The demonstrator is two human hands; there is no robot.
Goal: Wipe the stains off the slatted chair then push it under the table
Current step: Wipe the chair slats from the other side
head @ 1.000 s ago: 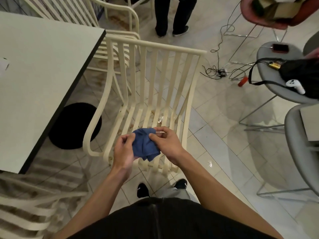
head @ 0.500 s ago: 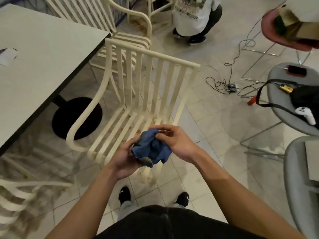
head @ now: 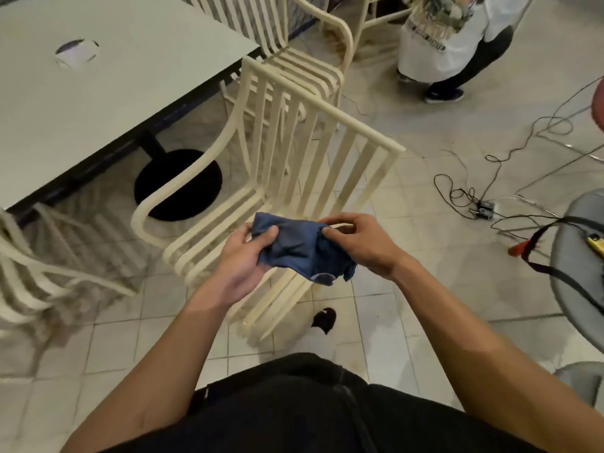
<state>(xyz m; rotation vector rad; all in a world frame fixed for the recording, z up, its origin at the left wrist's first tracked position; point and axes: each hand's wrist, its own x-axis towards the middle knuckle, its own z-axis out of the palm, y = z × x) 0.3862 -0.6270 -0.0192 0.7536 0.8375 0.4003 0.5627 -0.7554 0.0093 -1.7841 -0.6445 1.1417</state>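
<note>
A cream slatted chair (head: 304, 152) stands on the tiled floor right of the pale table (head: 98, 80), its seat facing me. Above the seat's front edge I hold a crumpled blue cloth (head: 294, 246) in both hands. My left hand (head: 245, 256) grips its left side with thumb on top. My right hand (head: 356, 240) pinches its right edge. The cloth hangs a little below my hands and hides part of the seat slats.
A black round table base (head: 178, 184) sits under the table. More cream chairs stand at the back (head: 307, 63) and the left (head: 36, 266). A person (head: 451, 44) crouches at the back right. Cables (head: 474, 197) lie on the floor; a grey chair (head: 578, 256) is at the right edge.
My view has swung left and up, so the chair and table appear turned. My hands have spread the cloth wider between them, from a tight bunch to a stretched fold.
</note>
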